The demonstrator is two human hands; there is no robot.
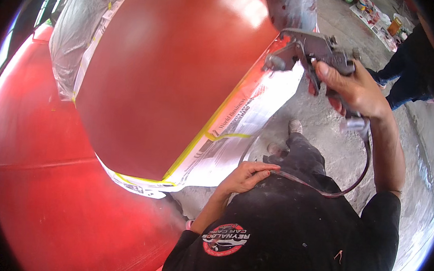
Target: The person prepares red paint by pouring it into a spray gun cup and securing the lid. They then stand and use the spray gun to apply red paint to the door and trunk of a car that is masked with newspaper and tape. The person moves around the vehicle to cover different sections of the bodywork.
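My right hand (358,90) is wrapped round a spray gun (328,60) held up at the right edge of a large red panel (176,72). The gun's front is speckled with red paint. From its handle a thin air hose (363,171) loops down toward my waist. There my left hand (248,177) has its fingers together on the hose, close to my black shirt. Newspaper (227,136) fixed with yellow masking tape (196,146) borders the panel's right and lower edges. Whether the gun is spraying cannot be made out.
Red car bodywork (67,185) spreads along the left. Clear plastic sheeting (76,30) hangs at the upper left. Another person in blue trousers (400,68) stands at the right. Cans and bottles on a sheet (376,23) lie on the concrete floor (324,113) at the far right.
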